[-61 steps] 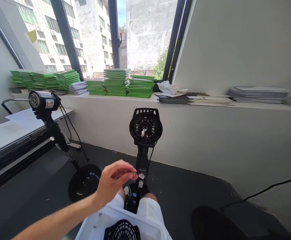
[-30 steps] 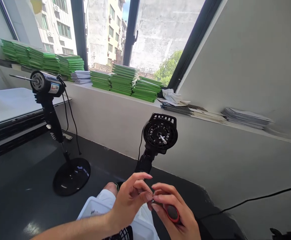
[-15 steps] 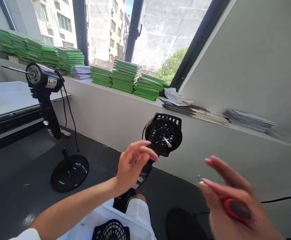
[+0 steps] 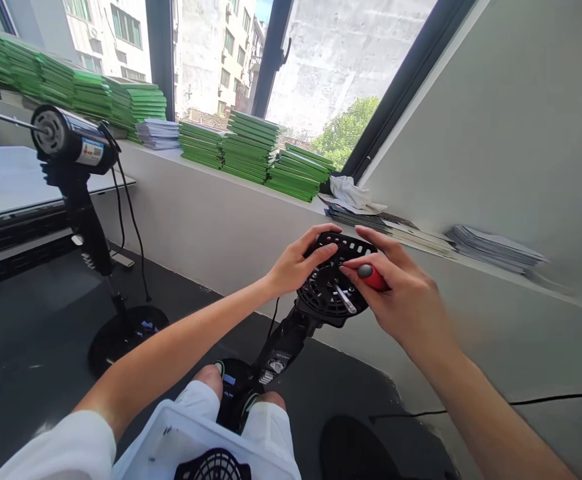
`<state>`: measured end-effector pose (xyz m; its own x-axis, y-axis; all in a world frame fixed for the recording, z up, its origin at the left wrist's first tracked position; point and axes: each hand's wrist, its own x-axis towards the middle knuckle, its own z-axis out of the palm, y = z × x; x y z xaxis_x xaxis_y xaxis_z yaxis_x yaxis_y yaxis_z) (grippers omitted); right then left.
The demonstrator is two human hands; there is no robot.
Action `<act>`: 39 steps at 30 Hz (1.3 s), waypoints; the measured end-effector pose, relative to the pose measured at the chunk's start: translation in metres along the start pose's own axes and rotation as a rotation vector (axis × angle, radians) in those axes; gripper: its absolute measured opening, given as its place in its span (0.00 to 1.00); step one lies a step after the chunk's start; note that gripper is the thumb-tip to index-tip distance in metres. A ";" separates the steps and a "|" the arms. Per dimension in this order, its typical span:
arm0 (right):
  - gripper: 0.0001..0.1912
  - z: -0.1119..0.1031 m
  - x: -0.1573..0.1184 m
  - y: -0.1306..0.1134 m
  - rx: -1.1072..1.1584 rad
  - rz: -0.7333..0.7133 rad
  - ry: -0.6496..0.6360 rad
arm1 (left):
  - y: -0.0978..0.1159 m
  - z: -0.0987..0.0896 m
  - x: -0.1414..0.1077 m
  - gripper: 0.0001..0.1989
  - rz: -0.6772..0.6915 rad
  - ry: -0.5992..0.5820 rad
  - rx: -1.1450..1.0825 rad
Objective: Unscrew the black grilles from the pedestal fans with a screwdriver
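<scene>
My right hand (image 4: pixel 403 293) is closed on a screwdriver (image 4: pixel 373 277) with a red handle and dark end. Its tip is hidden by my fingers at the front of a fan's black slotted housing (image 4: pixel 323 303). A bare metal shaft (image 4: pixel 345 298) sticks out from the housing's middle. My left hand (image 4: pixel 305 260) grips the housing's upper left edge, thumb on the front and fingers over the top. The fan's black stand (image 4: pixel 283 350) slants down to a base between the person's knees.
On the lap rests a white tray (image 4: pixel 158 433) holding a black round grille (image 4: pixel 215 467) and small dark bits. A second bare fan motor (image 4: pixel 71 143) on a stand is at left, beside a white table. Green stacks (image 4: pixel 251 147) line the window sill. A black cable (image 4: pixel 555 400) runs at right.
Both hands have come to the fan housing. The right hand moved left and up with the screwdriver; the left hand moved up and right and took hold of the housing's edge.
</scene>
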<state>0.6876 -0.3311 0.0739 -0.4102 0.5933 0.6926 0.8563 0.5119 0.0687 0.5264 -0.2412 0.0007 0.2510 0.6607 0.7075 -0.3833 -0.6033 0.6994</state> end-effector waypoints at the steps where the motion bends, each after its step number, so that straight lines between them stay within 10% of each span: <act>1: 0.05 0.000 0.001 -0.001 -0.023 -0.010 -0.020 | 0.001 0.001 -0.001 0.17 0.004 0.003 0.013; 8: 0.06 -0.006 0.012 -0.002 -0.155 -0.058 -0.132 | 0.009 0.001 0.003 0.14 -0.048 0.005 0.102; 21: 0.07 0.002 0.023 0.001 0.083 0.338 -0.208 | 0.009 0.000 0.000 0.15 -0.075 0.008 0.069; 25: 0.29 0.003 0.020 0.006 0.160 0.435 -0.211 | 0.000 -0.004 -0.006 0.22 0.013 -0.045 0.031; 30: 0.28 0.006 0.017 0.008 0.167 0.457 -0.189 | -0.004 -0.004 -0.009 0.30 0.061 -0.077 0.090; 39: 0.27 0.006 0.024 0.009 0.248 0.475 -0.210 | 0.015 -0.020 0.008 0.06 0.217 -0.215 0.430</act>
<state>0.6837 -0.3085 0.0865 -0.0733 0.8915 0.4470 0.8731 0.2740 -0.4033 0.5045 -0.2359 0.0155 0.4002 0.4205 0.8143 -0.0591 -0.8749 0.4808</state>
